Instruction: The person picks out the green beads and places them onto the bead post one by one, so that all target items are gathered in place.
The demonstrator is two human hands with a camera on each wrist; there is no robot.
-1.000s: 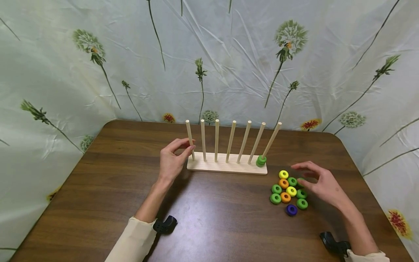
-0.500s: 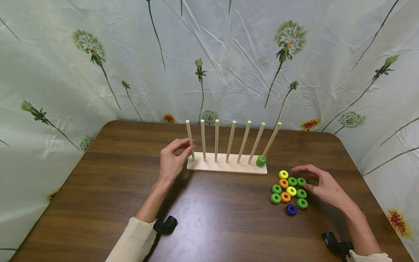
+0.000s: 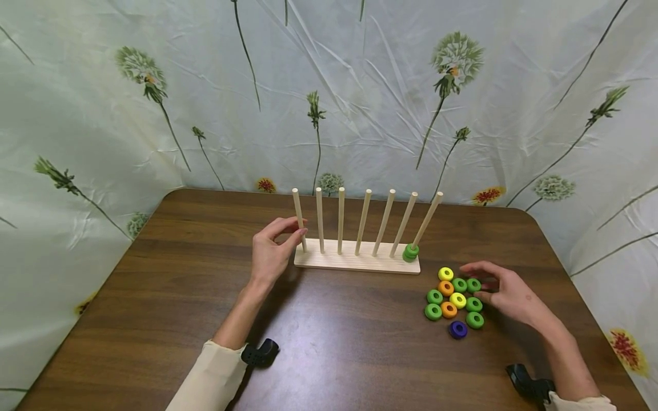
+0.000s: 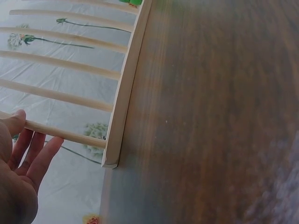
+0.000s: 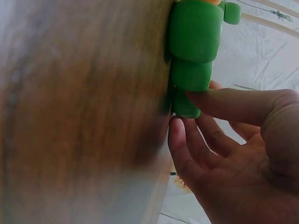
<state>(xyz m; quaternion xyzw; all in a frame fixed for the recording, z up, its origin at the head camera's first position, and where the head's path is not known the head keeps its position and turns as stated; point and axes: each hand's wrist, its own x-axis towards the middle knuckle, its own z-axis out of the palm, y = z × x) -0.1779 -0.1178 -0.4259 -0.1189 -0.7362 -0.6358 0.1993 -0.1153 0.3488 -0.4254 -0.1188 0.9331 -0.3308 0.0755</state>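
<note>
My left hand (image 3: 271,251) pinches the leftmost peg (image 4: 70,135) of a pale wooden peg rack, thumb on one side and fingertips on the other. Its flat base (image 3: 349,261) rests on the table. Two green rings (image 3: 410,253) sit low on the rightmost peg. On the right, my right hand (image 3: 514,292) is spread beside a cluster of loose rings, thumb and fingertips right at a green ring (image 3: 473,285). In the right wrist view this end ring (image 5: 186,105) is partly hidden by the thumb, with fingertips close below it.
The cluster holds several more green rings (image 3: 433,311), two yellow rings (image 3: 445,274), two orange rings (image 3: 449,310) and a dark blue ring (image 3: 458,329) nearest the front. The brown table (image 3: 329,354) ends at a flower-patterned curtain (image 3: 360,114).
My right hand has drawn back slightly to the right, uncovering the green ring its thumb overlapped, then moved a little nearer to it again. The left hand keeps its hold on the peg.
</note>
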